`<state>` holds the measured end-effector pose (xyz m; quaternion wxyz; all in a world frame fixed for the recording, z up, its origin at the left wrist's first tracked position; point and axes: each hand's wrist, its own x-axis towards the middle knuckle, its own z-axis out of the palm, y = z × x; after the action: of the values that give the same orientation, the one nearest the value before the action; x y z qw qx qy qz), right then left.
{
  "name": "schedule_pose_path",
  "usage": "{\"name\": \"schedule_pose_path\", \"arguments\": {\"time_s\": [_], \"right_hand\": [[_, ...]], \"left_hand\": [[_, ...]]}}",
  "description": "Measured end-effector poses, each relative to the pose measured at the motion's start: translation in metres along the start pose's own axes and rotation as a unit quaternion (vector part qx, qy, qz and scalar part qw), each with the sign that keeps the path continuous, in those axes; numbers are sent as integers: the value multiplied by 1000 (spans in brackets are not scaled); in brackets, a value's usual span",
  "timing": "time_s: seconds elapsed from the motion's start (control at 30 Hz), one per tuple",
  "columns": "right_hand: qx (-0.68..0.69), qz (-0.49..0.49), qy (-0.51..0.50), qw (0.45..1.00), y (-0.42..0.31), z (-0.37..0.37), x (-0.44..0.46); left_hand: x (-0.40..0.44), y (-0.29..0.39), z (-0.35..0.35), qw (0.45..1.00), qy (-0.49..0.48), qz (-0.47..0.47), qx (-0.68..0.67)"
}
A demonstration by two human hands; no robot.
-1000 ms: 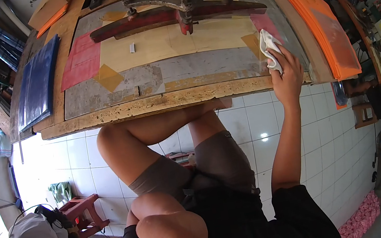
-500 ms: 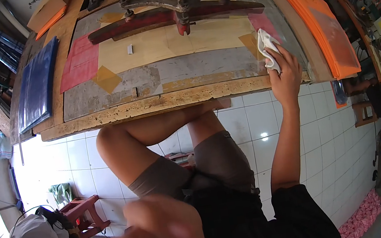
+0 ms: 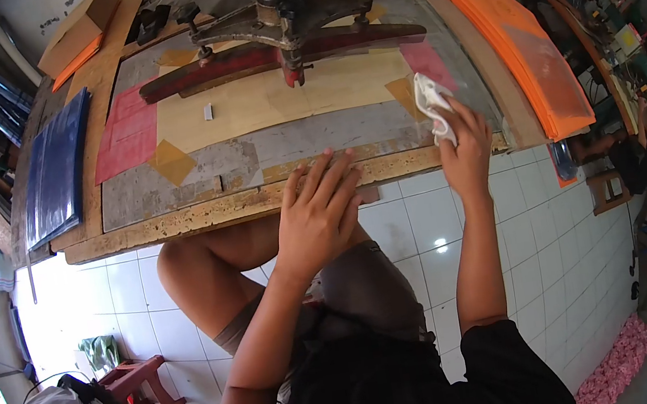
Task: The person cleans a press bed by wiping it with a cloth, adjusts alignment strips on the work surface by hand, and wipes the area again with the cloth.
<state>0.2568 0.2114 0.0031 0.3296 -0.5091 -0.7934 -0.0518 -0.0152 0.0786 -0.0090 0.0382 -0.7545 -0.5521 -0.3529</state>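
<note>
1. I take twelve as pointing away from the person. On my feed, the right hand [image 3: 465, 143] is curled round the lower part of a white cloth [image 3: 432, 102], pinching it between thumb and fingers.
2. The white cloth sits near the right end of the counter [image 3: 281, 195], at about eleven o'clock from that hand. Its long axis slants from between eleven and twelve down to between five and six, close to the line of the right forearm.
3. I see the left hand [image 3: 321, 211] palm down at the counter's front edge, fingers slightly spread, with nothing visible in them; I cannot tell what lies under the palm.
4. From the left fingers, the white cloth lies at two o'clock, well apart, so the right hand is clearly nearer.
5. Just beyond the cloth, around twelve, I have a pink sheet [image 3: 426, 61]; a yellow sheet [image 3: 283, 99] stretches to its left, under the press [image 3: 281, 28].
6. From the right hand, the orange stack [image 3: 519, 56] lies at one o'clock.
</note>
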Motion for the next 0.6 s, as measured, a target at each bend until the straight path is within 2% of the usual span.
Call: {"name": "schedule_pose_path", "arguments": {"time_s": [0.07,0.13,0.23,0.3,0.37,0.43,0.6], "right_hand": [[38,-18,1,999,-24,-1,-12],[86,-109,-23,990,-62,1,-37],[60,-143,-40,987,-88,7,-81],[28,-111,18,993,-46,18,-84],[35,-38,81,995,-16,7,-71],[-49,34,110,992,-3,4,-64],[42,-56,80,994,-61,24,-85]], "left_hand": [[2,-1,2,1000,-15,-9,9],[1,1,-1,999,-32,-22,4],[-1,0,-3,998,-53,-36,-10],[0,1,-3,998,-53,-33,-7],[1,2,-4,998,-52,-29,-7],[1,2,-5,998,-55,-22,2],[2,4,-6,997,-64,-30,6]]}}
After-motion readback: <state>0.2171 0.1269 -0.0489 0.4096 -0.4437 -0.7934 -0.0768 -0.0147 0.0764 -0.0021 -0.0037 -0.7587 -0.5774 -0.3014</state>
